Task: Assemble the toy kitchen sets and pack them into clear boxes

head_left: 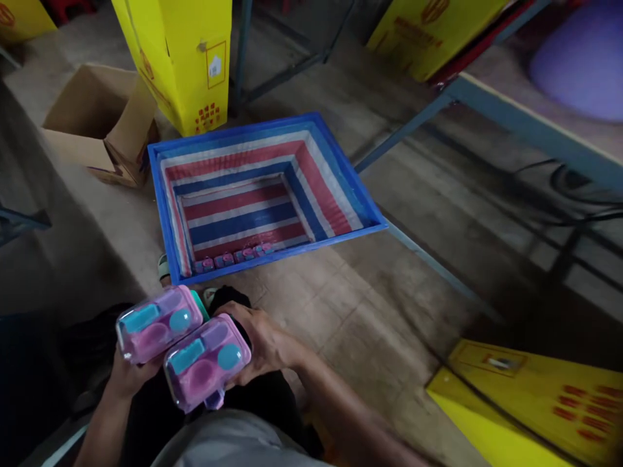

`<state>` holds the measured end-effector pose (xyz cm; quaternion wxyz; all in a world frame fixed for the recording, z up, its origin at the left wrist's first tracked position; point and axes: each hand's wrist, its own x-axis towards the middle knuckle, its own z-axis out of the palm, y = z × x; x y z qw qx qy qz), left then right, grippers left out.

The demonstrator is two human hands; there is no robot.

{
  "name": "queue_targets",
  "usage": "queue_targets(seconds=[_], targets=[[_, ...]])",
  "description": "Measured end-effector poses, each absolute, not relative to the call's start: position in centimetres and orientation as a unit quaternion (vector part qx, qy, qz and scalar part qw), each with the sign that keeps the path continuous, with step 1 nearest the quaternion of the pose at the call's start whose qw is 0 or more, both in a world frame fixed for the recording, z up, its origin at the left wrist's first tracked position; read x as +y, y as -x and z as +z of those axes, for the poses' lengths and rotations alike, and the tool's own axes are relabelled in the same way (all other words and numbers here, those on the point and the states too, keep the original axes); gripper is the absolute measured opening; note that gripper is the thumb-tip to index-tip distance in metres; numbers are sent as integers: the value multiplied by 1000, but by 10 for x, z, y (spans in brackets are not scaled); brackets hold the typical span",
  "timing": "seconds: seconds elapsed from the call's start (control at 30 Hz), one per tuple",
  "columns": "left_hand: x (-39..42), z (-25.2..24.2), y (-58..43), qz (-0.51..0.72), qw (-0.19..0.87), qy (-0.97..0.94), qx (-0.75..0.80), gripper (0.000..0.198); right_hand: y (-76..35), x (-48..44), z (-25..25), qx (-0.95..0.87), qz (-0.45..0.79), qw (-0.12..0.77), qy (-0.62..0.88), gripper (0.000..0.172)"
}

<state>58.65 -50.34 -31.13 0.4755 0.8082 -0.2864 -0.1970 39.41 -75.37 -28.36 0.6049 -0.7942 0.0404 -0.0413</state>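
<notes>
Two pink plastic toy packs with clear lids sit side by side in front of my lap. My left hand (127, 375) grips the left pack (158, 323) from below. My right hand (265, 344) is wrapped round the right pack (207, 360) from its far side. Each pack shows turquoise and pink pieces inside. Ahead on the floor stands a blue crate (341, 175) lined with red, white and blue striped sheeting. A row of several small similar packs (233, 257) lies along its near inner wall.
A tall yellow carton (182, 58) stands behind the crate, an open brown cardboard box (102, 123) to its left. More yellow cartons lie at the lower right (530, 402) and upper right (428, 32). A blue table frame (530, 133) and cables run along the right.
</notes>
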Motion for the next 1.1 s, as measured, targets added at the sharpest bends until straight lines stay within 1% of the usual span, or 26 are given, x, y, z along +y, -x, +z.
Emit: queue_targets(seconds=[0.17, 0.27, 0.33, 0.43, 0.53, 0.67, 0.8, 0.9, 1.0, 1.1], targets=[[-564, -313, -615, -239, 498, -774, -308, 44, -411, -784, -295, 70, -40, 586, 806, 83], [-625, -322, -640, -253, 512, -759, -314, 55, -425, -829, -304, 86, -49, 548, 830, 83], [-677, -340, -658, -279, 535, -729, -323, 63, -434, -869, -316, 113, -57, 517, 847, 86], [-766, -384, -678, -318, 557, -688, -339, 68, -442, -937, -344, 161, -52, 470, 866, 86], [-848, -440, -687, -331, 568, -660, -363, 73, -445, -1005, -384, 195, -23, 415, 889, 85], [-927, -520, -682, -359, 554, -660, -359, 79, -444, -1078, -444, 227, 26, 351, 908, 87], [-975, -591, -669, -388, 520, -694, -312, 80, -446, -1126, -506, 279, 93, 341, 893, 84], [-995, -629, -666, -383, 494, -719, -305, 80, -449, -1141, -547, 300, 117, 327, 888, 81], [-997, -650, -676, -367, 458, -741, -327, 76, -456, -1142, -577, 306, 119, 308, 893, 80], [-984, -653, -696, -363, 435, -753, -333, 71, -470, -1131, -595, 292, 113, 307, 899, 84]])
